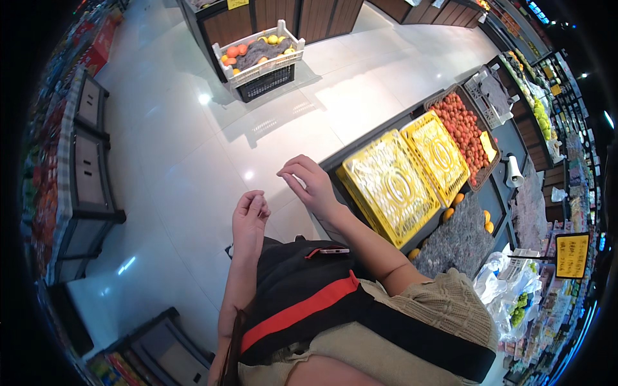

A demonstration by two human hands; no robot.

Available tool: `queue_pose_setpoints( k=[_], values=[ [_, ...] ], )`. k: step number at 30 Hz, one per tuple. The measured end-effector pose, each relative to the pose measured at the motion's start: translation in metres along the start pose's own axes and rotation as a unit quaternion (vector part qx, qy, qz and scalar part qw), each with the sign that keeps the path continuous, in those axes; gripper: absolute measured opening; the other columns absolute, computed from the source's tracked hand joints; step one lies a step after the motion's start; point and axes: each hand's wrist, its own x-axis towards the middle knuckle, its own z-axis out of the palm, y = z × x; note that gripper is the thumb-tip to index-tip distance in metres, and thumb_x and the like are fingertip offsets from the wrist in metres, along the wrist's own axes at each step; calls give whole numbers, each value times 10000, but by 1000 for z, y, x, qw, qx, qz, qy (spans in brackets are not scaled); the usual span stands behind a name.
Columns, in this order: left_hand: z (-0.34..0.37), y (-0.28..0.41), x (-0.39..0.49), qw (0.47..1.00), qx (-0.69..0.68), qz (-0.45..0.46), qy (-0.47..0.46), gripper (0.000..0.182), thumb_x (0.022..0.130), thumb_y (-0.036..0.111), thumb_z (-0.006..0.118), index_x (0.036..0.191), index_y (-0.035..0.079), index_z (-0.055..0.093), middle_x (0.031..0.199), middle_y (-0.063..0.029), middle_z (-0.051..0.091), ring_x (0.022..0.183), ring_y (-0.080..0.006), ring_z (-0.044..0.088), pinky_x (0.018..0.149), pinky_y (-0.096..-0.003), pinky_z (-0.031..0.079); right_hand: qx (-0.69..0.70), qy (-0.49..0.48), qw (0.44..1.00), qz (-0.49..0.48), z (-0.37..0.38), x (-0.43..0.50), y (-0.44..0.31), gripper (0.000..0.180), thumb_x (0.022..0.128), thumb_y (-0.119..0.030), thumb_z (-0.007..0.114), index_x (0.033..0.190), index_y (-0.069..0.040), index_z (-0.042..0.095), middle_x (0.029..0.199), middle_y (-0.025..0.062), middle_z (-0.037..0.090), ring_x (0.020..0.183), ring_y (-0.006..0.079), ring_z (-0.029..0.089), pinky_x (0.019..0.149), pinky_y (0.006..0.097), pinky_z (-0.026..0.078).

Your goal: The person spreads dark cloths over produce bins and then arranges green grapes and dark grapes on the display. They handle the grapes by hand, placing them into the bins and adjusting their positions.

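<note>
Both my hands are raised in front of the black apron [289,270] with its red band. My left hand [250,214] has its fingers curled in with the thumb over them; nothing shows in it. To its upper right, my right hand [309,183] has its fingers bent and a gap between thumb and forefinger, and it holds nothing. The hands are apart. A phone [334,251] sticks out at the apron's front. Right of my right hand, two yellow plastic crates [393,188] lie side by side on a dark display stand, next to a basket of small red fruit [461,130].
A white crate of fruit [263,55] rests on a black crate beyond my hands. A grey cloth [451,241] lies near orange fruit on the stand. A megaphone [513,171] is farther right. Display cabinets [89,169] line the left, with pale floor tiles between.
</note>
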Motion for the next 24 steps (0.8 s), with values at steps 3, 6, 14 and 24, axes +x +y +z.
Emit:
queue_pose_setpoints(
  k=[3, 6, 14, 24],
  values=[
    [-9, 13, 74, 999, -21, -23, 11, 91, 1038, 147, 563, 1051, 57, 578, 865, 4, 525, 788, -78, 496, 745, -232, 437, -13, 4, 1000, 27, 17, 57, 43, 37, 909, -86, 670, 920, -52, 679, 922, 88, 625, 855, 258, 632, 739, 337, 514],
    [-12, 19, 163, 994, -18, -105, -22, 99, 1038, 156, 565, 1049, 59, 578, 867, 3, 528, 778, -82, 496, 738, -235, 438, -68, 32, 995, 60, 22, 100, 99, 40, 907, -84, 670, 921, -47, 677, 919, 87, 623, 860, 263, 628, 735, 342, 511],
    [39, 80, 400, 951, 116, -232, -169, 113, 1036, 161, 555, 1013, 51, 574, 834, 0, 517, 737, -99, 462, 717, -250, 425, -222, 151, 937, 225, -20, 184, 165, 61, 904, -66, 665, 952, -29, 674, 942, 99, 621, 880, 276, 629, 754, 348, 504],
    [201, -11, 604, 904, 105, -308, -278, 128, 1042, 186, 551, 985, 72, 560, 825, -2, 510, 742, -104, 474, 716, -253, 427, -306, 354, 815, 341, -123, 203, 270, 64, 924, -48, 633, 948, -20, 685, 940, 111, 623, 866, 280, 637, 751, 343, 508]
  ],
)
